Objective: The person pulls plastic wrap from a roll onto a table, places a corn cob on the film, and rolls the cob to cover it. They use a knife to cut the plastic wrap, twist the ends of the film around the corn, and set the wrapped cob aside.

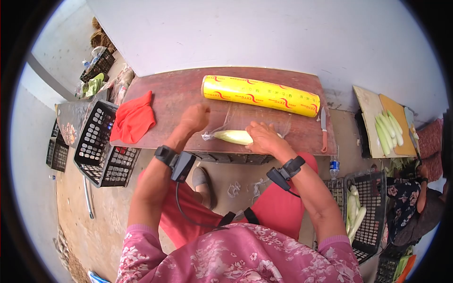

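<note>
A pale green, tapered vegetable (234, 137), wrapped in clear film with a twisted bunch at its left tip, lies near the table's front edge. My right hand (265, 137) is over its right end, fingers curled down on it and hiding that part. Up and to the left of the vegetable, my left hand (196, 118) is closed above the table; I cannot tell what is in its fingers. Loose clear film (232, 116) stretches over the wood between the vegetable and a yellow printed roll of cling film (260, 95) behind it.
On the reddish wooden table (174, 85) are a red cloth (134, 119) at the left and a knife (323, 129) at the right. Black crates (96, 141) flank it. The right crate (375, 212) holds more vegetables; others lie on a board (373, 118). Another person (415, 203) sits at the right.
</note>
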A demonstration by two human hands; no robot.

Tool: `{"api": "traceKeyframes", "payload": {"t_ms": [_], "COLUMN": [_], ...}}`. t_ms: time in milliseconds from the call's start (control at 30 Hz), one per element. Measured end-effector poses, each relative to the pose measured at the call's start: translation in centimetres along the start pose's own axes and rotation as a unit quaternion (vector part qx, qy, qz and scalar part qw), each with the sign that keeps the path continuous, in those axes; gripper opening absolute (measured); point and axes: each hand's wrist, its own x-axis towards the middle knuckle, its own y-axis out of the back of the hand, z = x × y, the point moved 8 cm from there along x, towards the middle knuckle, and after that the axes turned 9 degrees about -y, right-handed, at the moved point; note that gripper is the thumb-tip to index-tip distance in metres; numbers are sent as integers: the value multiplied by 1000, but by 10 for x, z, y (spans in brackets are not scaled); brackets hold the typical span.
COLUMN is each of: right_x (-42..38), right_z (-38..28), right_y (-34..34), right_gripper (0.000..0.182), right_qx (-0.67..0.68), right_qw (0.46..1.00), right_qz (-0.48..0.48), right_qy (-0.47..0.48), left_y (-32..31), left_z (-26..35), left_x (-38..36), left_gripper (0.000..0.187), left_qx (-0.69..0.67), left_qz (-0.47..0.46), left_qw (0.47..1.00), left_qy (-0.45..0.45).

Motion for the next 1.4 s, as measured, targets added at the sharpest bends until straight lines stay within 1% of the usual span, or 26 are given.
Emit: {"api": "traceKeyframes", "payload": {"t_ms": [100, 200, 300, 367, 400, 500, 600, 700, 800, 833, 900, 1000, 1133, 1200, 1233, 1333, 1400], "right_x": [-1, -3, -5, -6, -6, -10, -10, -10, -15, -16, -12, -8, -7, -5, -4, -2, -2], "right_z": [-2, -4, -4, -5, -6, -6, -4, -4, -6, -5, -3, -2, -1, -1, 0, 7, 10], "right_y": [0, 2, 4, 4, 4, 5, 3, 4, 6, 7, 3, 1, -2, -3, -3, 6, 5], "right_gripper": [42, 43, 43, 43, 43, 43, 43, 44, 45, 46, 47, 48, 48, 48, 49, 52, 54], "right_qx": [-13, -23, -22, -21, -22, -19, -21, -24, -30, -34, -56, -64, -58, -48, -44, 59, 65], "right_qw": [1000, 1000, 1000, 999, 999, 999, 998, 998, 995, 994, 995, 995, 997, 998, 999, 998, 996], "right_qz": [12, 17, 20, 28, 35, 43, 51, 60, 89, 102, 87, 71, 47, 35, 30, 35, 39], "right_qy": [0, -3, -1, 3, 5, 4, 2, 1, 15, 22, 13, 9, 4, 5, 5, 11, 39], "left_y": [-33, -55, -67, -75, -75, -72, -62, -62, -65, -68, -67, -58, -54, -51, -50, -52, -51], "left_z": [5, 7, 7, 8, 12, 16, 16, 9, 3, -1, -6, -5, 1, 3, 2, -3, -9], "left_x": [1, -2, 0, 1, 1, -1, -10, -15, -20, -18, -15, -19, -18, -19, -19, -17, -15], "left_gripper": [26, 27, 29, 27, 26, 21, 17, 17, 19, 19, 20, 21, 20, 20, 20, 21, 20], "left_qx": [-21, -4, -43, -66, -78, -121, -122, -102, -90, -93, -98, -10, 51, 77, 69, 40, 19], "left_qz": [-69, -86, -87, -78, -74, -21, 75, 75, 69, 68, 65, 32, -1, -12, -12, -11, -5], "left_qw": [995, 993, 994, 994, 994, 992, 990, 989, 990, 990, 990, 997, 998, 997, 997, 997, 995], "left_qy": [64, 80, 49, 23, 9, 12, 18, 71, 79, 78, 77, 71, 42, 25, 37, 68, 93]}}
